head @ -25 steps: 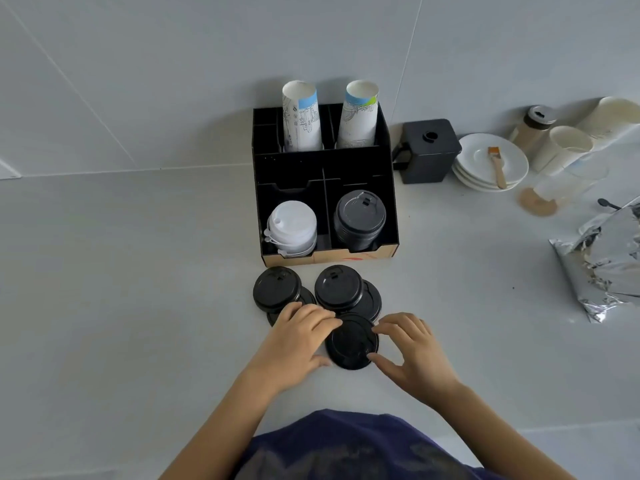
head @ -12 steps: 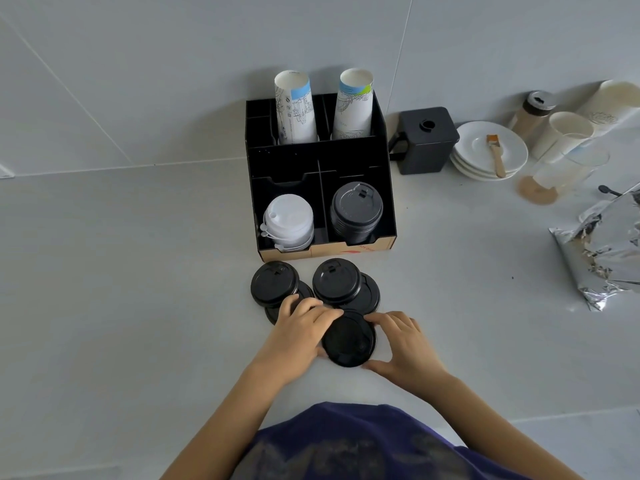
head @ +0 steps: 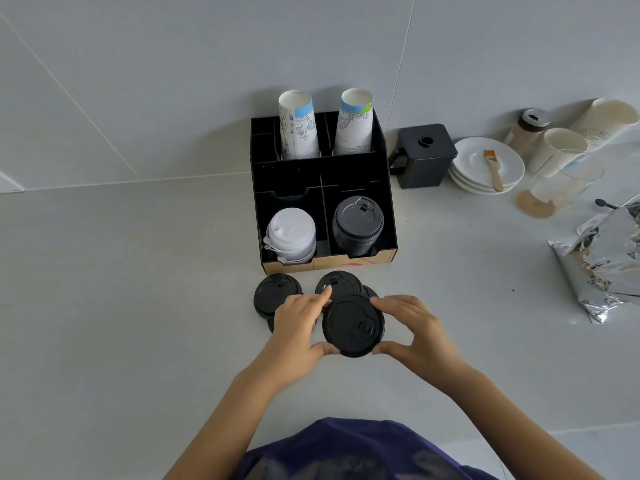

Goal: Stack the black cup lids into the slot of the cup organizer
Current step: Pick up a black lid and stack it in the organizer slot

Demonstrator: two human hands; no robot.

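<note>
We now have the lid (head: pixel 353 325) pinched between both hands, and it sits larger in view than half a second ago, its near edge raised, so we judge it has come off the table (head: pixel 121 306), where it lay flat under our fingertips before. Our left hand (head: pixel 299 327) has its thumb at the lid's seven o'clock edge and its fingers (head: pixel 320 295) curled over the ten o'clock side; our right hand (head: pixel 414 329) closes thumb and fingers on the lid's three to five o'clock rim. Both sets of fingers are clamped on this one lid. The other loose lids (head: pixel 275 294) lie in overlapping piles at twelve o'clock from our hands, just before the organizer (head: pixel 388 188). Its front right slot, further toward twelve o'clock, already holds a black stack (head: pixel 357 225); the left holds white lids (head: pixel 292 235). With the lid lifted, we judge the pick done, and the next move is carrying it up and over the organizer's front lip onto that black stack, sip tab up.
</note>
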